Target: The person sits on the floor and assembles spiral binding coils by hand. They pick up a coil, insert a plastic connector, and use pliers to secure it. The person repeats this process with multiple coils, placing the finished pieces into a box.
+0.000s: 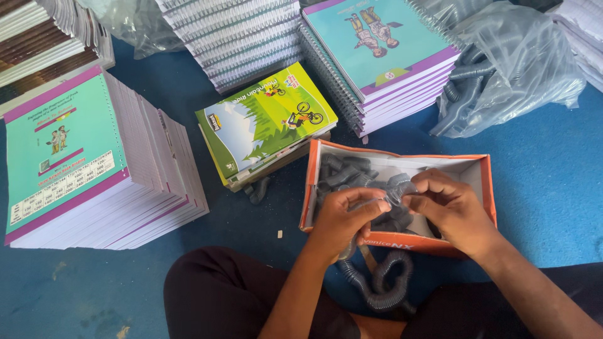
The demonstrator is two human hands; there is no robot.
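My left hand point(342, 216) and my right hand point(449, 210) meet over an orange cardboard box point(483, 188) and together pinch a grey spiral binding coil point(397, 188). The coil's end sits between both sets of fingertips. More grey coils point(342, 171) lie inside the box at its left side. A longer looped coil point(383, 285) hangs below the box between my knees.
A tall stack of teal and purple notebooks point(69, 157) stands at left. A green-covered stack point(267, 119) lies in the middle, spiral-bound stacks point(377, 50) behind it. A clear plastic bag of grey coils point(502, 69) rests at right on the blue floor point(553, 182).
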